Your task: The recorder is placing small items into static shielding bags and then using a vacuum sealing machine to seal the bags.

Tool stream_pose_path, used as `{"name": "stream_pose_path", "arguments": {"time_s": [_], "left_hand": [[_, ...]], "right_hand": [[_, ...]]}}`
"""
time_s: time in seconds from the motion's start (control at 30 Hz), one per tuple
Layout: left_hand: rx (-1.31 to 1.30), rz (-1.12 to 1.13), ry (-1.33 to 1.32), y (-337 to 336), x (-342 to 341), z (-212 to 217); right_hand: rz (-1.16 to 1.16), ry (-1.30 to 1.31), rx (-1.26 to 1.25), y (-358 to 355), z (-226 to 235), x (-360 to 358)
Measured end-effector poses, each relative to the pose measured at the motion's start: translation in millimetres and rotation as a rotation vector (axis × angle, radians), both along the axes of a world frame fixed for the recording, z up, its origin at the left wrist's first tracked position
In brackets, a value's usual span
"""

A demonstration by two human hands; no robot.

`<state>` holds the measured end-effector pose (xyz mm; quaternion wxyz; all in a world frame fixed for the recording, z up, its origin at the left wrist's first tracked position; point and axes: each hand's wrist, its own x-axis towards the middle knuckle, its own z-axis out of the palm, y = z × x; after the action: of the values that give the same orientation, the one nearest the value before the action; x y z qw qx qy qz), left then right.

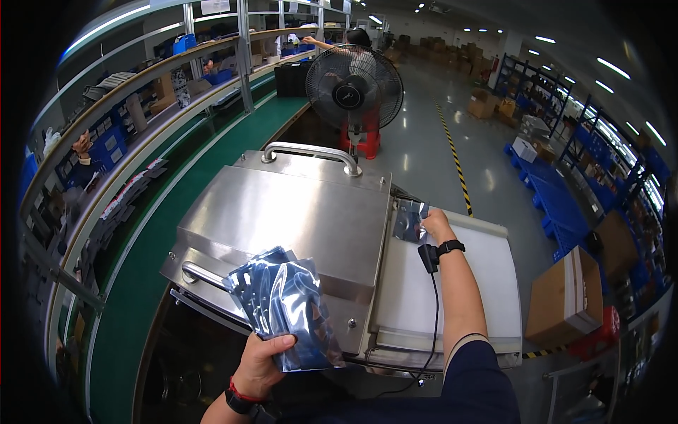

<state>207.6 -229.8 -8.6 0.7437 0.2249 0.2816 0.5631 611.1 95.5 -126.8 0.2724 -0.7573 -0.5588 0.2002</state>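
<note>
My left hand [263, 359] grips a fanned stack of shiny silver-blue antistatic bags [282, 304], its thumb across the front of the lower end. The stack is held up in front of a stainless steel machine cover [261, 212]. Farther right, my right hand [439, 225] is closed on the edge of one antistatic bag [409, 220]. That bag lies at the far left corner of a white conveyor belt [445, 283], beside the cover's opening. A black wrist strap [450, 246] with a cord is on my right wrist.
A floor fan [351, 94] stands beyond the machine, with a person behind it. A green conveyor line [162, 184] and shelving run along the left. To the right are a cardboard box [565, 295], blue pallets [547, 191] and racks. Steel handles [311, 150] project from the cover.
</note>
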Motion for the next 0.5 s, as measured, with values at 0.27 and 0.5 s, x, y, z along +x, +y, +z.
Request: {"name": "stream_pose_path", "arguments": {"time_s": [0.27,0.5], "left_hand": [[0.016,0.031,0.021,-2,0,2],[0.004,-0.002,0.025,1,8,3]], "right_hand": [[-0.102,-0.251,0.061,-31,39,-34],[0.018,-0.517,0.141,-36,56,-85]]}}
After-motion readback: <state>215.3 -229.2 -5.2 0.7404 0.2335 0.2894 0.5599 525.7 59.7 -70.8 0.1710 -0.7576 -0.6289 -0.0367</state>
